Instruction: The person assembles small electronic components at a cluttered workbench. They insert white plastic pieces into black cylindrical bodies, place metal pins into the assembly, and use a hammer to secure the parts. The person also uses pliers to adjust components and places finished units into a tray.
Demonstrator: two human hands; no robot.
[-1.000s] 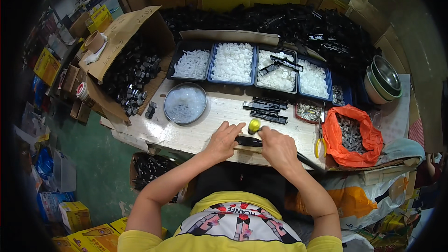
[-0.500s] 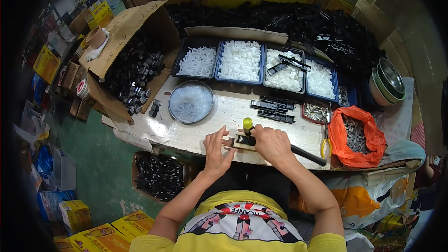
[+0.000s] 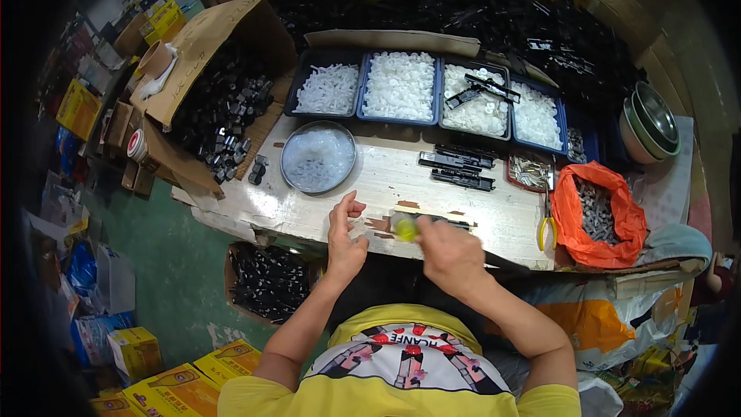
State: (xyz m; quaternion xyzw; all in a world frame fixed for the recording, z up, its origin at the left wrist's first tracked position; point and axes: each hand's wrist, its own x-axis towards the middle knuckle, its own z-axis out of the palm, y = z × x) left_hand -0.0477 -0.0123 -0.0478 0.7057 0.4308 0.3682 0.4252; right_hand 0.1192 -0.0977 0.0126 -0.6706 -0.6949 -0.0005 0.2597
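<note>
My left hand [image 3: 346, 241] hovers at the table's front edge, thumb and curled fingers apart, with nothing visible in it. To its right my right hand [image 3: 451, 256] is closed around a mallet with a yellow-green head [image 3: 405, 228]. Motion blurs the head, and my fist hides much of the handle. Just beyond that fist a dark narrow piece [image 3: 463, 225] shows in part. Several slim black plastic-looking assemblies [image 3: 461, 167] lie side by side farther back. Brown worn patches mark the white tabletop [image 3: 309, 216] between my hands.
Blue trays of small white parts [image 3: 399, 86] line the back, before a heap of black parts [image 3: 463, 15]. A round metal dish [image 3: 318, 157] and a cardboard box of black pieces [image 3: 174, 96] stand left. At right are yellow-handled pliers [image 3: 547, 233], an orange bag [image 3: 570, 212] and stacked bowls [image 3: 652, 125].
My right hand has lifted and turned the mallet, whose long dark handle showed earlier at the right. My left hand has moved slightly up and left. The whole view has shifted a little.
</note>
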